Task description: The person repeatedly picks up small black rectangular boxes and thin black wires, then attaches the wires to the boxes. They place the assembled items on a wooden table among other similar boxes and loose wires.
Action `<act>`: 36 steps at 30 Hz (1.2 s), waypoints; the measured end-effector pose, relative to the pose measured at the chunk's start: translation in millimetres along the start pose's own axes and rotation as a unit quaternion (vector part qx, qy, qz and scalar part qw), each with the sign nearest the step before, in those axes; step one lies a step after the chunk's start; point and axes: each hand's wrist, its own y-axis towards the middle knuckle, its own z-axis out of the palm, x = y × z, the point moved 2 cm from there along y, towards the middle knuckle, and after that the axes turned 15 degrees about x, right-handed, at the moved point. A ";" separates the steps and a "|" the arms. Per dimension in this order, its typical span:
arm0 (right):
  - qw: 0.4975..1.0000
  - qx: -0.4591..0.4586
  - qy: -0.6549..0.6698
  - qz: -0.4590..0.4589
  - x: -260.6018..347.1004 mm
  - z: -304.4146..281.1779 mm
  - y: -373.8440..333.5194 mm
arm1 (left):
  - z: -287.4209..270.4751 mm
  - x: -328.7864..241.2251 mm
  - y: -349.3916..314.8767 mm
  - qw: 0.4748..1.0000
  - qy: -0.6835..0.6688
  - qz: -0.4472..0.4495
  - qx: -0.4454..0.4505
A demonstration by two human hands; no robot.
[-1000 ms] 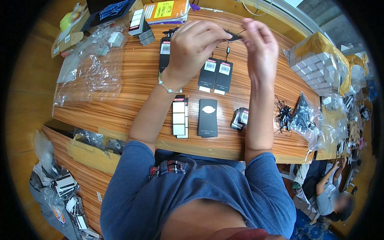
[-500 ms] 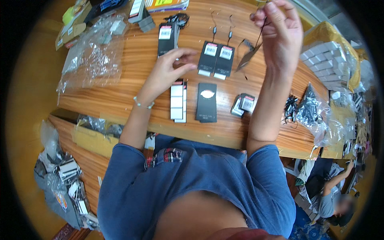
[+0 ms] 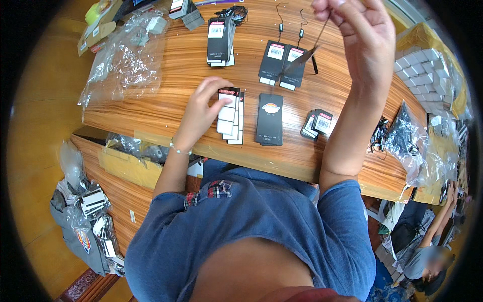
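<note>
High at the right, my right hand (image 3: 359, 25) pinches a thin dark string. From it hangs a dark hang tag (image 3: 300, 61), seen edge-on and blurred, over two black hang tags (image 3: 274, 63) lying side by side with their strings stretched away from me. My left hand (image 3: 203, 111) has its thumb and fingers closed on the top tag (image 3: 226, 115) of a small pile of long tags with white panels. Just right of that pile lies a stack of black cards (image 3: 269, 121) with an oval logo. Farther right sit small black-and-white cards (image 3: 322, 122).
A stack of black tags (image 3: 217, 45) with bunched strings stands at the back. Clear plastic bags (image 3: 126, 60) cover the left side. Loose black strings (image 3: 378, 133) and a bag of them (image 3: 402, 133) lie at right, near packed white boxes (image 3: 420, 68). Another person (image 3: 425, 256) is at lower right.
My left hand has come down and toward me from beside the back stack onto the white-panelled tags. The hanging tag has swung left over the paired tags. The view has shifted slightly.
</note>
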 end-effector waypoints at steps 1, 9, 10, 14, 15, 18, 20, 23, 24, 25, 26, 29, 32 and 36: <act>0.999 0.033 -0.010 0.007 -4.2 -0.8 0.3 | -2.9 -8.1 5.4 0.967 -0.247 -0.054 0.010; 0.982 0.059 -0.179 0.020 -27.4 23.2 3.1 | -63.3 -64.4 103.7 0.931 -0.303 0.134 -0.154; 0.973 0.044 -0.226 0.005 -27.5 25.3 3.5 | -63.9 -72.8 110.0 0.927 -0.309 0.149 -0.149; 0.953 0.001 -0.301 -0.027 -24.1 23.7 7.0 | -60.4 -92.2 123.9 0.925 -0.302 0.182 -0.141; 0.953 -0.003 -0.304 -0.021 -23.6 22.6 6.3 | -58.1 -94.3 124.4 0.928 -0.298 0.179 -0.132; 0.952 -0.010 -0.307 -0.005 -24.0 20.8 5.7 | -54.3 -94.1 126.3 0.933 -0.288 0.176 -0.128; 0.952 -0.007 -0.307 0.004 -26.6 20.3 5.3 | -53.0 -92.3 126.9 0.936 -0.280 0.173 -0.127; 0.954 -0.006 -0.299 0.024 -26.0 22.2 5.5 | -54.1 -91.6 127.1 0.939 -0.272 0.169 -0.123; 0.951 -0.007 -0.307 0.026 -25.7 22.6 5.6 | -54.2 -91.5 128.5 0.938 -0.273 0.173 -0.122; 0.948 -0.009 -0.316 0.029 -25.4 22.5 5.5 | -54.5 -91.2 128.8 0.937 -0.274 0.178 -0.121; 0.945 -0.011 -0.324 0.032 -25.7 22.7 5.6 | -55.1 -90.8 127.9 0.942 -0.257 0.176 -0.120; 0.929 -0.026 -0.369 -0.009 -29.3 24.7 6.4 | -56.0 -89.8 127.3 0.954 -0.212 0.176 -0.121; 0.927 -0.045 -0.371 -0.019 -34.4 29.2 7.5 | -56.9 -89.1 126.7 0.959 -0.174 0.177 -0.134; 0.975 -0.038 -0.216 0.039 -41.9 21.0 6.6 | -61.3 -96.2 125.2 0.964 -0.096 0.196 -0.151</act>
